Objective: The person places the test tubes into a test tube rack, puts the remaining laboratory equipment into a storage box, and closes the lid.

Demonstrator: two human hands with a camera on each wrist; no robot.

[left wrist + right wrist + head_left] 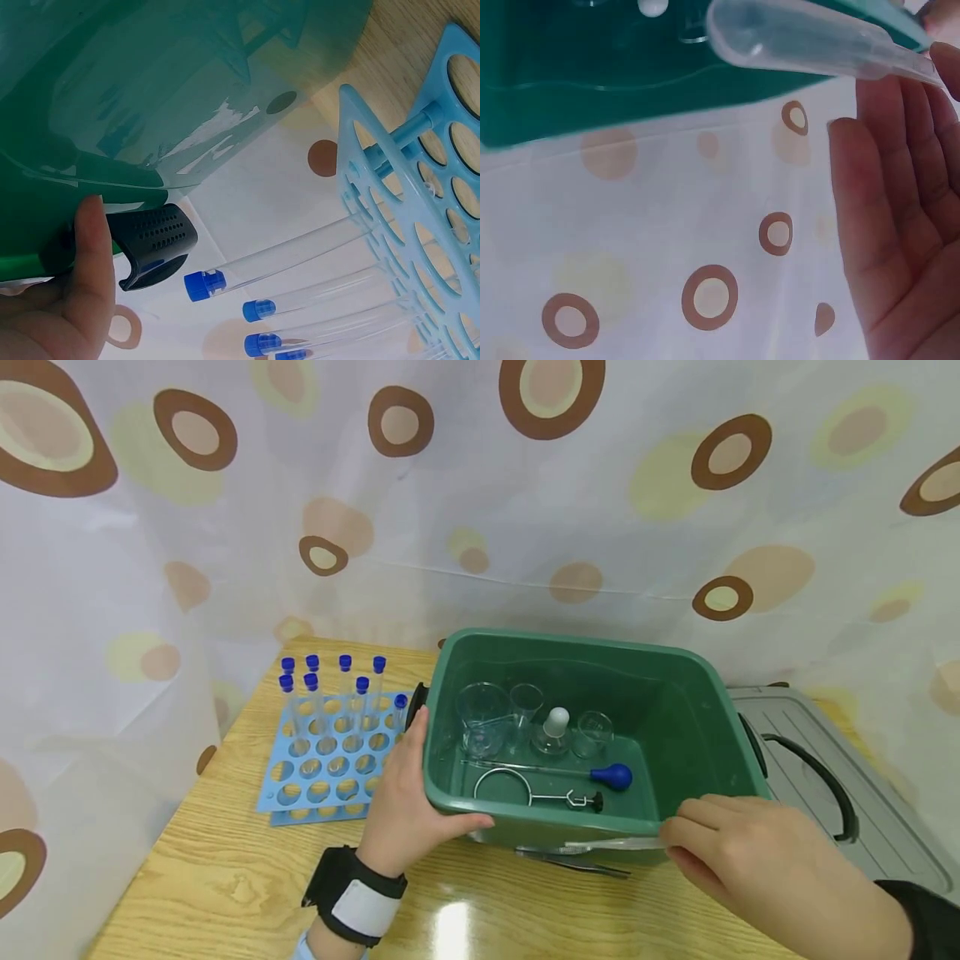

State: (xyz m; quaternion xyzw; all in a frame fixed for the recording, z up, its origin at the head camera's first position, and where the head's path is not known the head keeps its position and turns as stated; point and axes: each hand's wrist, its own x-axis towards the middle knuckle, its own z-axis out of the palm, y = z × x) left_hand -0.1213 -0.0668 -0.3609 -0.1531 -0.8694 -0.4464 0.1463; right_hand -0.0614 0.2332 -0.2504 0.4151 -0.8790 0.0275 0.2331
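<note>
My left hand (408,814) lies against the near left corner of a green plastic bin (573,643), fingers straight along its side and thumb along the front. At the bin's near right rim, my right hand (772,852) pinches a translucent plastic dropper (802,37), its bulb pointing away from the fingers. Inside the bin are a large beaker (482,727), a conical glass (526,697), a white-capped bottle (556,725), a small beaker (594,735), a blue-bulbed pipette (612,777) and a ring clamp (502,772). Tweezers (577,863) lie in front of the bin.
A light blue rack (281,797) holding several blue-capped test tubes (292,247) stands left of the bin. On the right lies a grey lid (885,835) with a black handle (825,772). Behind the wooden table (210,893) hangs a patterned curtain (465,493).
</note>
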